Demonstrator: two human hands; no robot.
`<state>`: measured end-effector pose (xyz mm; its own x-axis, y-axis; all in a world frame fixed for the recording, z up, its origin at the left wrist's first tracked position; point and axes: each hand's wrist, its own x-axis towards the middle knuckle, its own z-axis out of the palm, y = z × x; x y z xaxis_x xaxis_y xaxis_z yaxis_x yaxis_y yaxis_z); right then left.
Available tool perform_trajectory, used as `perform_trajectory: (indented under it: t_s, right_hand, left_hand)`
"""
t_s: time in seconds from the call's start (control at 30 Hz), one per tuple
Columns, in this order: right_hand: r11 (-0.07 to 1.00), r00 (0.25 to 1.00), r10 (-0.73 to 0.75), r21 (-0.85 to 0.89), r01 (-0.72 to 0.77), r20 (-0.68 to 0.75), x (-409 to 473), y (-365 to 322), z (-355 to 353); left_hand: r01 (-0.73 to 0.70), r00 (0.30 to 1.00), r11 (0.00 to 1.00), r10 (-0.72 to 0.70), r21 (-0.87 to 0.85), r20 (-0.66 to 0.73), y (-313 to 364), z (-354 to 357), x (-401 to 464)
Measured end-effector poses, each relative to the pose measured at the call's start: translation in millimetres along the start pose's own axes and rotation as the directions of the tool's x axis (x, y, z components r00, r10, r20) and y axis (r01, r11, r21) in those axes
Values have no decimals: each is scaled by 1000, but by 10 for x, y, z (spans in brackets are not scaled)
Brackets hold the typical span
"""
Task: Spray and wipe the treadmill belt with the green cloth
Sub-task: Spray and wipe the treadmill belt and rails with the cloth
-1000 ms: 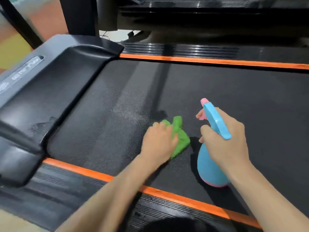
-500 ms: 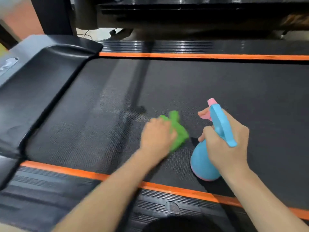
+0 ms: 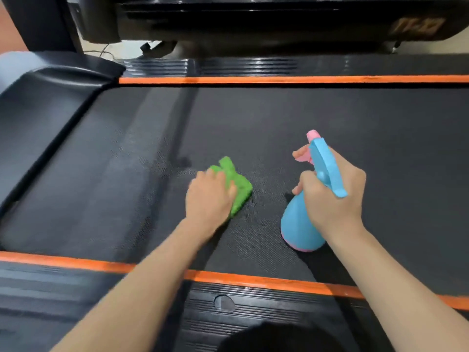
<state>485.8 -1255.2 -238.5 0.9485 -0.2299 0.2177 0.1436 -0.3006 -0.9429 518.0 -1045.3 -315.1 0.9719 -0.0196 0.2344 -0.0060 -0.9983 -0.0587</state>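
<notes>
Head view looks down on the black treadmill belt (image 3: pixel 317 118), which runs left to right between two orange edge stripes, the far stripe (image 3: pixel 279 79) and the near stripe (image 3: pixel 253 280). Left hand (image 3: pixel 208 196) lies palm down on the green cloth (image 3: pixel 239 185), fingers laid over it and pressing it flat against the belt about midway between the two stripes; the cloth shows bunched beyond the fingertips and to the thumb side, the rest hidden under the palm. Whether the fingers curl into the cloth cannot be told through the blur. Right hand (image 3: pixel 332 199) grips the neck of the blue spray bottle (image 3: pixel 298 224), fingers wrapped round it, with the forefinger lying on the pink trigger (image 3: pixel 303 156). The bottle tilts, its pink nozzle (image 3: pixel 312 134) pointing away toward the far stripe, its round base toward the near stripe; whether the base touches the belt is unclear. The bottle is near the cloth, to its right, not touching it. At the belt's left end sits the dark motor cover (image 3: pixel 50 97). A ribbed side rail (image 3: pixel 76 288) runs along the near side.
</notes>
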Motion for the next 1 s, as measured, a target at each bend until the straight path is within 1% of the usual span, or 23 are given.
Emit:
perform_trajectory:
  t_s: [0.07,0.13,0.17,0.2,0.23,0.27,0.3,0.33,0.37,0.4,0.43,0.53,0.6,0.67,0.8,0.87,0.93,0.97,1.0]
  right_hand:
    - [1000,1000,4,-27,-4,-4,68,39,-113]
    - [1000,1000,1,-21,-1,-21,108,90,-224]
    - [1000,999,1,-20,-2,-32,112,115,-262]
    - [1000,999,2,-20,-3,-37,103,129,-287]
    - [1000,999,-2,-29,1,-32,86,142,-299]
    - [999,1000,-15,-43,14,-19,62,154,-303]
    - [998,999,-32,-56,31,-9,42,164,-302]
    - [997,999,-47,-61,46,-4,35,182,-306]
    - [997,998,-56,-59,56,-3,46,200,-315]
    - [997,998,-58,-60,58,-3,73,226,-319]
    - [996,998,-56,-67,56,-1,99,244,-318]
    - [993,996,-87,-83,87,13,105,278,-286]
    - [992,994,-106,-66,106,10,70,310,-294]
    - [992,994,-104,-62,106,29,54,331,-318]
    - [995,992,-69,-70,77,106,135,263,-422]
    - [994,994,-62,-89,70,86,190,252,-557]
    - [985,995,-84,-145,91,58,202,308,-737]
    - [986,997,-66,-151,70,36,183,358,-829]
    - [992,1000,-11,-124,11,0,158,399,-907]
  left_hand:
    - [-184,981,981,187,-67,42,686,-66,-196]
    - [-293,952,946,302,-140,49,889,-37,-231]
    - [-323,943,940,329,-110,40,795,-38,-182]
    - [-323,945,946,324,-41,33,621,-8,-115]
    - [-261,963,965,258,28,72,396,-1,-25]
    - [-154,985,984,145,89,98,110,50,102]
    - [-25,994,993,13,115,110,-199,57,211]
    - [79,988,990,-93,116,121,-490,65,277]
    - [129,984,986,-142,110,112,-651,71,300]
    - [138,983,984,-149,110,106,-649,79,287]
    - [121,989,988,-128,91,78,-476,72,239]
    - [-40,997,999,42,-37,63,426,64,-67]
    - [-92,993,995,94,-43,64,770,52,-188]
    - [-90,993,994,94,-61,66,773,75,-171]
    - [-52,992,999,53,-16,110,784,39,-166]
    - [-69,987,997,63,29,151,808,26,-171]
    - [-73,984,996,64,48,168,785,30,-136]
    - [-62,984,997,54,40,169,781,27,-126]
    - [-46,985,998,39,37,167,788,25,-135]
